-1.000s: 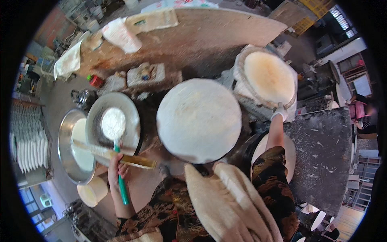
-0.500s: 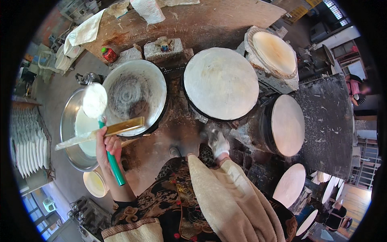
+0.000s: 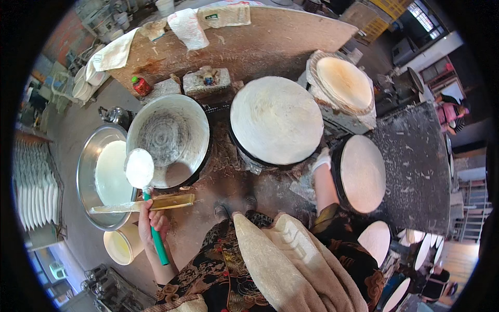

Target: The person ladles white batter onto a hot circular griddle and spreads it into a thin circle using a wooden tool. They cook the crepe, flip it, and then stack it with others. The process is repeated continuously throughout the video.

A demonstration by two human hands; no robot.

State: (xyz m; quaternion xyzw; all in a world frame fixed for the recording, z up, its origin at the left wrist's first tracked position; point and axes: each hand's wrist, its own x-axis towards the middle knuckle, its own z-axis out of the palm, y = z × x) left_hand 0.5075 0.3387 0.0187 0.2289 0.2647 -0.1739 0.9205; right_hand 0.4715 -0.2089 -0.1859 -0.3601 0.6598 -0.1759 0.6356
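My left hand, bare, is closed around the green handle of a ladle and a flat wooden scraper lying crosswise. The ladle's round white bowl hangs over the near-left rim of a large round pan with dark, swirled residue. To its left is a steel basin of white batter. My right hand, in a white glove, reaches beside the near-right edge of a round griddle coated in white batter. Its fingers are mostly hidden.
Another round griddle stands right of my right forearm, beside a dark tabletop. Behind is a stack of round flatbreads. A cream bucket sits below the basin. A wooden board with cloths runs along the back; a person is far right.
My right hand has moved from near my body out to the griddle's right edge. My left hand, with ladle and scraper, has shifted slightly right and nearer. The whole view has tilted a little.
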